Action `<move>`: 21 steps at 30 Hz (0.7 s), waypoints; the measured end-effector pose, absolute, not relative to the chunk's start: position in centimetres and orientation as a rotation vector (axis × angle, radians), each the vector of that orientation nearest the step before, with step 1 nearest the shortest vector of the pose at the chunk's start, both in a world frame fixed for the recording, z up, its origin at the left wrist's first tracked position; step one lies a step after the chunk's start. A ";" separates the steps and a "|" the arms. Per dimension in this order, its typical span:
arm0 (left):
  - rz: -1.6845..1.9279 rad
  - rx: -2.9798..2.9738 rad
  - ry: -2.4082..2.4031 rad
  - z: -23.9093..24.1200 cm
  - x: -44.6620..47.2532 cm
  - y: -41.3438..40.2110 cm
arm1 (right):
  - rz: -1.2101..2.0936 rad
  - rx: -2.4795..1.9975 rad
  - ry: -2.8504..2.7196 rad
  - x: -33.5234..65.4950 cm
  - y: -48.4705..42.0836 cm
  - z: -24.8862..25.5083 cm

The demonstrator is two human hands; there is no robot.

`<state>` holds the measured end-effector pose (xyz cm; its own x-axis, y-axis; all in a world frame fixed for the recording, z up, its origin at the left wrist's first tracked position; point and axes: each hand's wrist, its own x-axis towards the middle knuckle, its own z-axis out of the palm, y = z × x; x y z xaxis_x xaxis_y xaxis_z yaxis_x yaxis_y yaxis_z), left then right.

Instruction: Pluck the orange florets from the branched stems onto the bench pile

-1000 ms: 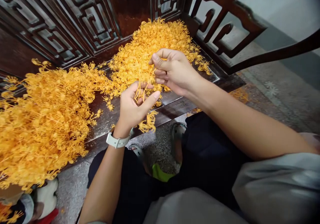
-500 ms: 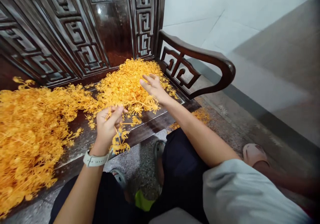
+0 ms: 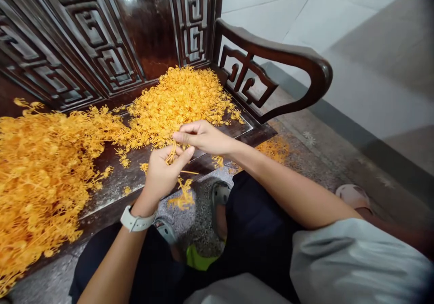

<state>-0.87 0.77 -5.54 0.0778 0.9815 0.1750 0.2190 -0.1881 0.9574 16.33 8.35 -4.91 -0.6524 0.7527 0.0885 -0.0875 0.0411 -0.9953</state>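
My left hand (image 3: 164, 173) is closed round an orange plastic sprig (image 3: 183, 194) whose frilly end hangs down below my fist. My right hand (image 3: 202, 137) meets it from the right, thumb and fingers pinched on the sprig's upper stems. Both hands hover over the front edge of a dark wooden bench (image 3: 142, 177). A big heap of orange sprigs (image 3: 44, 168) covers the bench at left. A second pile of small orange pieces (image 3: 179, 100) lies just beyond my hands. A pale watch sits on my left wrist.
The bench has a carved back (image 3: 101, 33) and a curved armrest (image 3: 281, 55) at right. Loose orange bits (image 3: 273, 148) lie on the speckled floor by the bench corner. My knees in dark trousers are below; a pale shoe (image 3: 352, 195) shows at right.
My right hand reached out over the small pile, fingers spread, then came back and pinched onto the sprig in my left hand. The view swung to the right, then steadied.
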 end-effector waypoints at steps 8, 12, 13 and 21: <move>1.200 1.555 1.167 -3.7 0.3 -1.3 | 1.603 -0.882 -1.318 19.0 8.3 -2.7; 1.177 1.585 1.146 -2.9 0.1 -2.5 | 1.389 -0.982 -0.850 23.3 11.0 -0.8; 1.187 1.570 1.160 -3.0 -0.3 -2.6 | 1.354 -1.011 -0.752 24.3 11.6 -0.7; 1.291 1.201 1.233 -5.5 -2.9 0.0 | 1.409 -1.183 -0.915 20.9 11.9 -4.0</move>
<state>-2.89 -0.04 -5.48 -0.0664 0.9970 0.0398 -0.0062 -0.0403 0.9992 20.94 11.86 -3.97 0.0208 0.9826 -0.1844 -0.2312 -0.1747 -0.9571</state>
